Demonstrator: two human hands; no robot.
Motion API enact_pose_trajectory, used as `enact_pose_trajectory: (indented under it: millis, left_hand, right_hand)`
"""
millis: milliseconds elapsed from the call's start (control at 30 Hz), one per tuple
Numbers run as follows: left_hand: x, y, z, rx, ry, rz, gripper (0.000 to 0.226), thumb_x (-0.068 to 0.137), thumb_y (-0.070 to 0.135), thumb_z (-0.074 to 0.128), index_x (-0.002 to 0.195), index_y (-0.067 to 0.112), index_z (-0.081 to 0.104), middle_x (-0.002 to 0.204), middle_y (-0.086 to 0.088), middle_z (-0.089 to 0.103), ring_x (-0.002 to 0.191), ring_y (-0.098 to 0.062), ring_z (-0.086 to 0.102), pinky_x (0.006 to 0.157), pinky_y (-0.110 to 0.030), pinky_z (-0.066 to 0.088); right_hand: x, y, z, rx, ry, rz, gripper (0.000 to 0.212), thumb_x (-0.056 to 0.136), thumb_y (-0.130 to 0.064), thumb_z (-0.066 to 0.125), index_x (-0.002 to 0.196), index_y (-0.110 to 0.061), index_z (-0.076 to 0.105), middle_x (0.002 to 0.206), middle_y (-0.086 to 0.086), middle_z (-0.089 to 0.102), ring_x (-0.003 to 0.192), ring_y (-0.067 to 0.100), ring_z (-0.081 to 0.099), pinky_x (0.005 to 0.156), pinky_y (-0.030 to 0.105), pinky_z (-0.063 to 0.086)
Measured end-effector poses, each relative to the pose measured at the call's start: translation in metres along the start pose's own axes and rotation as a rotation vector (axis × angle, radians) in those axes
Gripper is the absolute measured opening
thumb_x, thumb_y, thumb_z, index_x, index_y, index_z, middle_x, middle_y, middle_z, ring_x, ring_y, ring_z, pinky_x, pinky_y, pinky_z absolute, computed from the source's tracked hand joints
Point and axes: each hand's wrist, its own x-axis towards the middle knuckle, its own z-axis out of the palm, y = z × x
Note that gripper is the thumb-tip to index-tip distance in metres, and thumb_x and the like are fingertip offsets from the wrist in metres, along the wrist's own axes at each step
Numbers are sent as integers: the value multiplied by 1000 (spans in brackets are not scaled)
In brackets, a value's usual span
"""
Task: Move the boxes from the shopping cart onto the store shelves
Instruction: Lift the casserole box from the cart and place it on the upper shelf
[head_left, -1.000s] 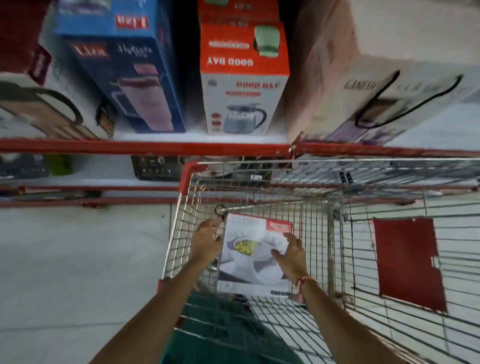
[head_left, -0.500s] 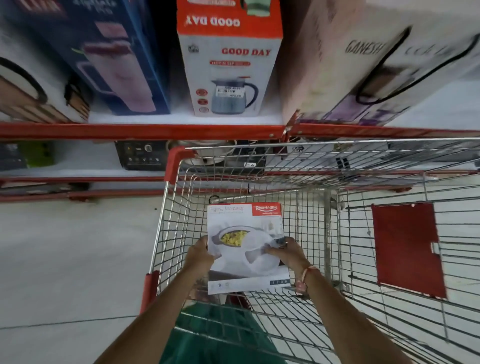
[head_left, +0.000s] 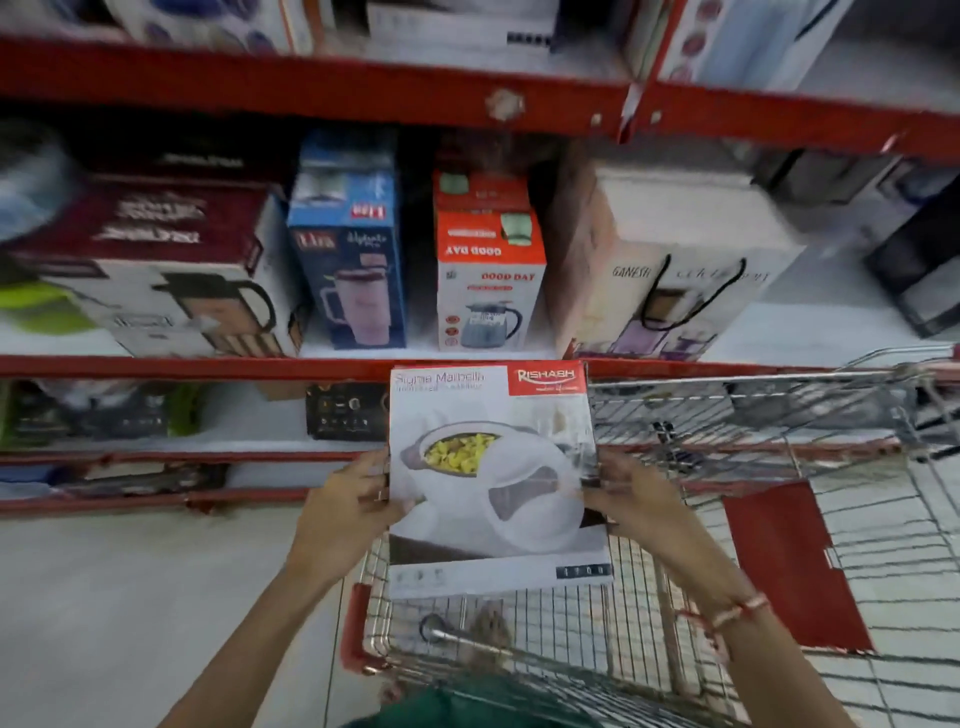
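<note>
A white casserole box with a red brand patch at its top right is held upright above the wire shopping cart. My left hand grips its left edge and my right hand grips its right edge. The box's top reaches the red front rail of the middle shelf. Behind that rail stand a blue jug box, an orange-and-white kettle box and a pale carry-handle box.
A maroon-and-white flask box fills the shelf's left side. An upper red shelf holds more boxes. A lower shelf has dark items. The cart's red flap lies at right. Pale floor spreads at left.
Both hands have closed on the white box and lifted it up out of the cart toward the shelf. The view has tilted upward, showing the upper shelf.
</note>
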Motion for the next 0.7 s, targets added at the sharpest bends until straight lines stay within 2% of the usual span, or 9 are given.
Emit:
enact_pose_trajectory:
  millis: [67,133,267,300,400,467,567,633,700]
  left_hand:
    - [-7,11,-10,30,42,45,54,72,20,80,121,27,58,98,0,76,89,-15,71,85,-45,57]
    - [-10,18,-18,37,69,73,56,71,16,81,121,23,58,100,-1,75,87,-15,70,84,-45,57]
    - [-14,28,-33,32,119,99,63,69,12,81,126,24,56,92,11,70,72,-1,67,71,-27,58]
    - [-14,31,-37,35,134,122,64,69,13,81,127,25,55,94,11,71,72,0,68,71,-25,58]
    - [-13,47,-51,-16,156,174,66,69,10,81,127,25,54,105,6,74,84,-9,72,78,-36,61]
    - [-8,63,-62,-37,175,231,66,68,10,81,127,24,55,102,13,72,83,-4,72,72,-29,61]
    - [0,94,-79,-88,218,327,68,68,7,81,129,23,54,99,20,71,75,7,69,65,-14,58]
    - [4,117,-92,-141,226,379,73,69,2,79,132,25,50,89,27,71,80,6,70,65,-12,57]
    - [11,142,-104,-180,237,441,74,70,-2,77,134,23,49,97,21,72,89,-1,71,72,-19,60]
  right_hand:
    - [-10,-18,0,-20,34,-55,38,78,-15,75,102,-42,63,99,-23,66,89,3,66,79,32,56]
    - [-19,-33,3,-74,60,-76,49,78,-13,75,121,-30,61,93,-23,63,89,10,68,78,32,54]
    - [-28,-55,6,-119,112,-115,55,76,-11,75,128,-20,58,114,-1,70,97,19,67,88,37,55]
    - [-29,-61,5,-118,123,-139,56,76,-11,75,128,-20,58,117,-1,69,95,16,67,85,32,53]
    - [-31,-80,-1,-113,138,-221,57,76,-14,75,129,-24,57,115,-10,69,98,11,67,86,30,53]
    - [-31,-96,-8,-95,180,-276,55,77,-13,76,128,-23,58,108,-14,69,95,8,67,86,33,54]
    - [-29,-126,-24,-88,253,-357,58,77,-15,77,131,-22,56,114,-5,70,100,17,68,89,39,56]
    - [-29,-151,-36,-69,289,-407,61,79,-17,77,134,-24,52,120,-5,67,105,19,66,91,41,56]
    - [-29,-177,-49,-46,320,-496,56,80,-15,76,129,-32,54,118,-8,68,105,15,66,87,35,57]
